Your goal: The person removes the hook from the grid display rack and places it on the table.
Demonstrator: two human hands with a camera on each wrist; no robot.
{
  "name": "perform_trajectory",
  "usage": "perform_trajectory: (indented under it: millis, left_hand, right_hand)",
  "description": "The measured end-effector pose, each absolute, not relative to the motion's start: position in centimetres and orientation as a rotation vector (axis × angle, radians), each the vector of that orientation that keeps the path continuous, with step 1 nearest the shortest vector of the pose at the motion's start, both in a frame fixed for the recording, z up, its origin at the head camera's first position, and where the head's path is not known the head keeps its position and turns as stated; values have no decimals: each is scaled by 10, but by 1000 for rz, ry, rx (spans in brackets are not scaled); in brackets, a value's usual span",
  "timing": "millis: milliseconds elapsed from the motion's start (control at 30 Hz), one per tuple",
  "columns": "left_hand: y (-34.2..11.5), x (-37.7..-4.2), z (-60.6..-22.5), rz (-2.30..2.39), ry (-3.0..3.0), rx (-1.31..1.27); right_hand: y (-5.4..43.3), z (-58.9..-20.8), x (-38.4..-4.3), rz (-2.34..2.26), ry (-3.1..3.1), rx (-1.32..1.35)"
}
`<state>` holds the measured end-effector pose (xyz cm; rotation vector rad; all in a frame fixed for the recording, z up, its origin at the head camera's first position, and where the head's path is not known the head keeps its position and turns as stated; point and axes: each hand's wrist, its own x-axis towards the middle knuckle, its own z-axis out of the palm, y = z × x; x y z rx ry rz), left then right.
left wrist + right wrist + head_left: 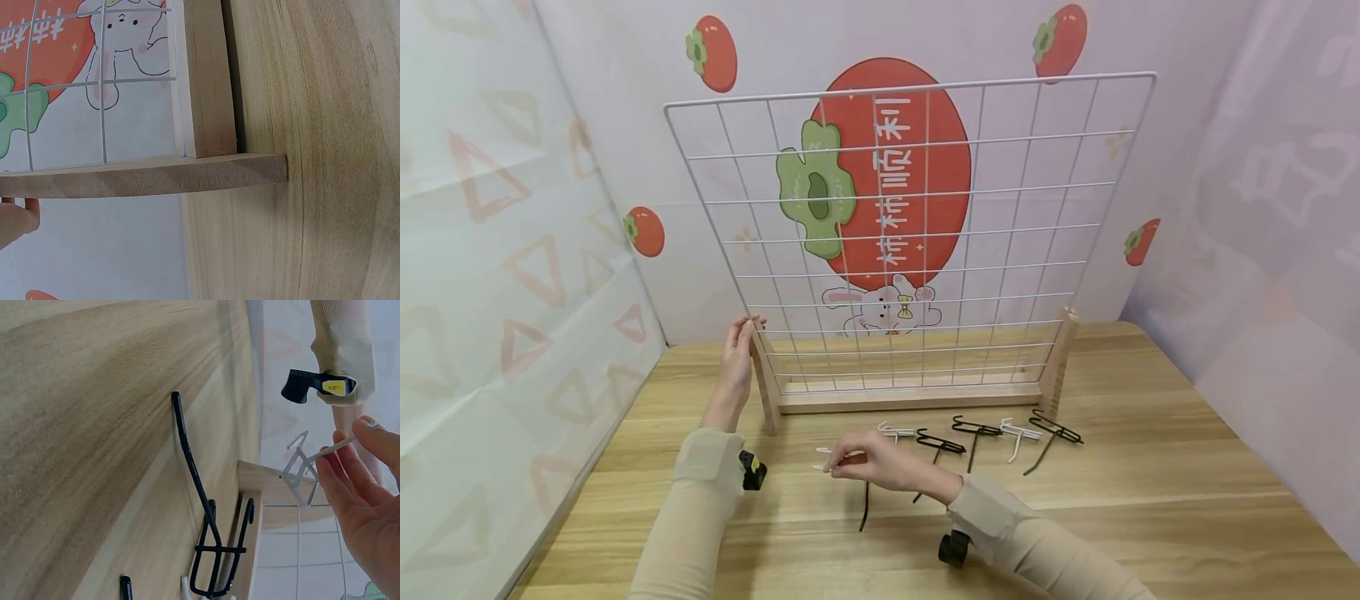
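Observation:
A white wire grid panel (880, 272) stands in a wooden stand (910, 402). My left hand (739, 358) grips the top of the stand's left wooden post (766, 379), with fingertips showing past the post; in the left wrist view only part of that hand (17, 220) appears. Low over the table, my right hand (880, 461) pinches a white metal display hook (303, 472) by its straight stem, between thumb and fingers. The hook's looped end points away from the hand, towards the left. Under my right hand lies a black display hook (199, 481), partly hidden in the head view.
More hooks lie in a row before the stand: black hooks (942, 442), (976, 427), (1056, 428) and white hooks (1020, 431), (895, 431). The wooden table (1150, 500) meets printed curtains (1225, 208) at the back and sides.

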<state>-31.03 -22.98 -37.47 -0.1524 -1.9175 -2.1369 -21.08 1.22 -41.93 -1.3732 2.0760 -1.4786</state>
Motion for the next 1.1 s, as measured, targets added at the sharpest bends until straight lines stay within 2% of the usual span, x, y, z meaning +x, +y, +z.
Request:
perform_trajectory:
  millis: [300,733,1100]
  left_hand:
    - [-228,-310,-374,-2120,-1921,-128]
    - [-228,-312,-377,-2117,-1895,-129]
    - [-228,-312,-376,-2105,-1920,-127]
  right_hand:
    - [11,-424,-205,-1384,2107,-1409]
    - [7,-440,-210,-1328,2059,-1301]
    - [2,-447,-213,-1216,2140,-1445]
